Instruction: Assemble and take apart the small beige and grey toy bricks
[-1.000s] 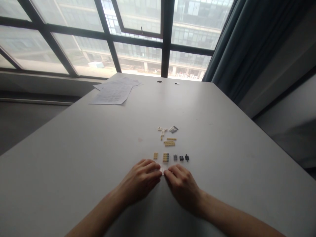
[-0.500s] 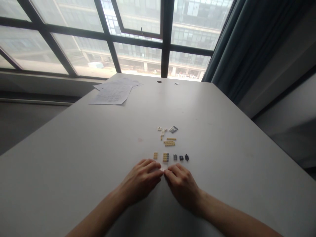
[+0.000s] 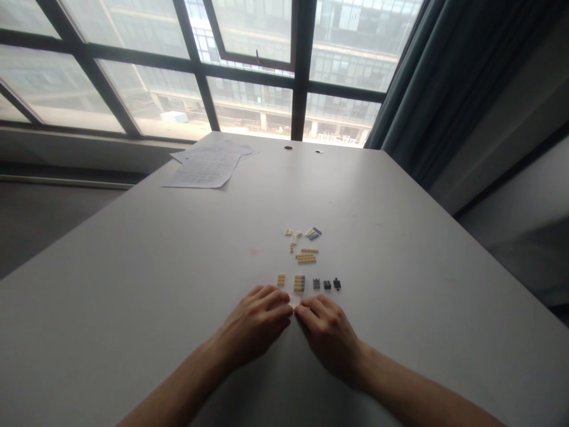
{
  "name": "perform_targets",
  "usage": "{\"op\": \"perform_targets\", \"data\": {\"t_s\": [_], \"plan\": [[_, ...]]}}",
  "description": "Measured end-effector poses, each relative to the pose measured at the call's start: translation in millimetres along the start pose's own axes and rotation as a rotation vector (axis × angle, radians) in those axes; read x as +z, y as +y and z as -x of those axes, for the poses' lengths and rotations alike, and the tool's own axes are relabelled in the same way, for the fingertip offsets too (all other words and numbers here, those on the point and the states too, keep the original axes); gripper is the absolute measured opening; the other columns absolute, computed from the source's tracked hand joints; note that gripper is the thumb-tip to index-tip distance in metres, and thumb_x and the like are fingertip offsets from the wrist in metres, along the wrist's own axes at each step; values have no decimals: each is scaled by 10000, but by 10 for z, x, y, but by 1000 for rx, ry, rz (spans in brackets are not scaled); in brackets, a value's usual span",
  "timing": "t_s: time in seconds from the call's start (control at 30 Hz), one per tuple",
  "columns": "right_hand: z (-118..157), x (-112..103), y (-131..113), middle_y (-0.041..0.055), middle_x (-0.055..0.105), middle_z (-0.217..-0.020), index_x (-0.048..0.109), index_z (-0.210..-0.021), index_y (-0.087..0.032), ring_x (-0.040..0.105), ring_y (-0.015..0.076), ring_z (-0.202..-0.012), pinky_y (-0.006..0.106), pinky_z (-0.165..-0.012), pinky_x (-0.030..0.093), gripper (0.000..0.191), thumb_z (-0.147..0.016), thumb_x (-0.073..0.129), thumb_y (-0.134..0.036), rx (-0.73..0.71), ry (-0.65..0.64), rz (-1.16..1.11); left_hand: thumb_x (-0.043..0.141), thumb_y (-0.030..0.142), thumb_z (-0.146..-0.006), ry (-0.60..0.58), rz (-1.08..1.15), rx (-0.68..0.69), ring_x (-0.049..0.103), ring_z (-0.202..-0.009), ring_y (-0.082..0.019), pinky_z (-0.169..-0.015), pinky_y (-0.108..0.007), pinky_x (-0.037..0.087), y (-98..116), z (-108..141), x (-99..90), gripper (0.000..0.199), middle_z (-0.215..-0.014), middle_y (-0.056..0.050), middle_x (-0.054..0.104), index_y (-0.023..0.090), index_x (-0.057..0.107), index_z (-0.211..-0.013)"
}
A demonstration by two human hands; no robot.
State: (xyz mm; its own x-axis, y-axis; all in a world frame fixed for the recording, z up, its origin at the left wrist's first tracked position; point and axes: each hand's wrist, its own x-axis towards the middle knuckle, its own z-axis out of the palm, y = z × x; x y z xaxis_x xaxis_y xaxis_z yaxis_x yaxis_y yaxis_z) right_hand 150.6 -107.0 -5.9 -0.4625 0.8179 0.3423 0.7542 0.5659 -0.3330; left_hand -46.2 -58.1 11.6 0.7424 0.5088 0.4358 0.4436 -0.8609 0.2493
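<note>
My left hand (image 3: pixel 262 317) and my right hand (image 3: pixel 326 329) meet fingertip to fingertip low over the table, both with curled, closed fingers. Whatever sits between the fingertips is hidden or too small to name. Just beyond them lies a row of toy building bricks. It holds a small tan brick (image 3: pixel 281 279), a tan-and-grey block (image 3: pixel 299 283), a grey brick (image 3: pixel 316 283), a black brick (image 3: pixel 327 284) and a black piece with end pins (image 3: pixel 336 284). The tan-and-grey block is nearest to the fingertips.
Farther back lie several long tan strips (image 3: pixel 306 258), small white pieces (image 3: pixel 294 238) and grey plates (image 3: pixel 313 235). Printed paper sheets (image 3: pixel 202 169) rest at the far left of the white table (image 3: pixel 133 267). Two round holes are near the far edge, before a window.
The view has shifted very slightly. Both hands keep the same closed pose at the same place, and the bricks lie as before.
</note>
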Motion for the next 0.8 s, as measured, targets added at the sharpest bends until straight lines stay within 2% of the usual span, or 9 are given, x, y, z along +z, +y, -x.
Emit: {"op": "perform_targets", "data": {"t_s": [0.37, 0.8], "plan": [[-35, -30, -6, 75, 645, -952, 608, -1011, -153, 526, 199, -849, 330, -808, 447, 194, -914, 451, -93, -69, 2, -2, 546, 172, -876, 48, 7, 4, 568, -884, -164, -791, -306, 442, -42, 17, 34, 90, -932, -30, 661, 208, 628, -869], [-29, -32, 2, 78, 655, -1022, 601, -1039, -152, 535, 205, -873, 347, -823, 445, 202, -905, 462, -94, -93, -43, -14, 526, 180, -896, 23, 32, -7, 567, -823, -146, -772, -291, 422, -52, 1, 11, 117, -884, -31, 663, 198, 617, -825]]}}
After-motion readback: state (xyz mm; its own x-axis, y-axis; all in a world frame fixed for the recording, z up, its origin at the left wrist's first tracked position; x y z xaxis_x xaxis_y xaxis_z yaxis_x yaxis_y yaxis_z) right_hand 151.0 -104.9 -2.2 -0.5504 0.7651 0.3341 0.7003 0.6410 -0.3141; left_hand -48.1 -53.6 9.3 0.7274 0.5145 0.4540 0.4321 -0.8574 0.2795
